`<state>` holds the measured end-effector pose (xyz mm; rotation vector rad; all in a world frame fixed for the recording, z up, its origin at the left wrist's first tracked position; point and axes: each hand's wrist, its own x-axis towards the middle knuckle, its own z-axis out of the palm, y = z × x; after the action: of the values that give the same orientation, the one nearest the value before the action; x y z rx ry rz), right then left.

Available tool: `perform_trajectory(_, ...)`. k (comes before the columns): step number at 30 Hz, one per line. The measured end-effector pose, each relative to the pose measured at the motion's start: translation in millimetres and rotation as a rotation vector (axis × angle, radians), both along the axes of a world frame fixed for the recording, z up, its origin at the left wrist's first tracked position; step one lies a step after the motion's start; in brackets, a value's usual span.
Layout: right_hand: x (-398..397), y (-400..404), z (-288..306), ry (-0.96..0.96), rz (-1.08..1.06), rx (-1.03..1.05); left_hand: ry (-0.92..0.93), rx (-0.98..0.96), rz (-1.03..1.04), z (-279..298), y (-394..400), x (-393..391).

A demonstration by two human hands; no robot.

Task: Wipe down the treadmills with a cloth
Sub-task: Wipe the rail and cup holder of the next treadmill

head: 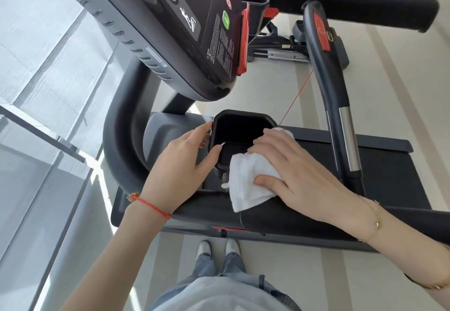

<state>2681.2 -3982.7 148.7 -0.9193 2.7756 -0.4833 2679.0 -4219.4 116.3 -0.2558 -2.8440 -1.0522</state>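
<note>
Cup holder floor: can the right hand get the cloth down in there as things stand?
Probably yes. The cup holder is open-topped, and the right hand holds the white cloth at its near rim. The left hand grips only the left wall, leaving the opening free.

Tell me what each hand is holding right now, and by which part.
The right hand holds the folded white terry cloth by its right side, thumb on top. The left hand grips the left rim of the black plastic cup holder.
</note>
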Motion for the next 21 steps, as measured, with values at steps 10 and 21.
perform_trajectory(10,-13,-53,2,0.077,0.089,0.229,0.054,0.161,0.013,1,0,-5)
perform_trajectory(21,1,8,0,0.032,0.040,-0.006,-0.008,-0.024,0.039,1,2,-2)
